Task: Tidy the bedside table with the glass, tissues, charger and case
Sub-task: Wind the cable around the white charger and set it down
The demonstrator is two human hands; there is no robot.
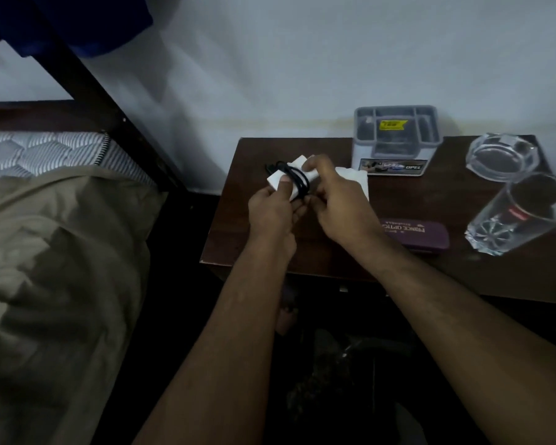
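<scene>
Over the left half of the dark wooden counter [238, 239] we hold the white charger [284, 176] with both hands. Our left hand [272, 211] closes on its near end, thumb pressed on top, while our right hand [334, 195] pinches the far end with curled fingers [318, 163]. A black cable [297, 181] is looped around the charger's middle, its plug poking out to the left. Just behind our right hand a white tissue [355, 178] lies on the counter, partly hidden by the hand, so we cannot tell its full shape. Behind the tissue, against the wall, stands a grey organiser box [395, 142] with several compartments and a yellow sticker inside. Near our right wrist lies a purple glasses case [421, 234], flat, lettering upside down to us. At the right edge of the counter stands a clear drinking glass [523, 213], and just behind it sits a glass ashtray [501, 157]. Left of the counter is a bed [55, 245] with a beige cover.
</scene>
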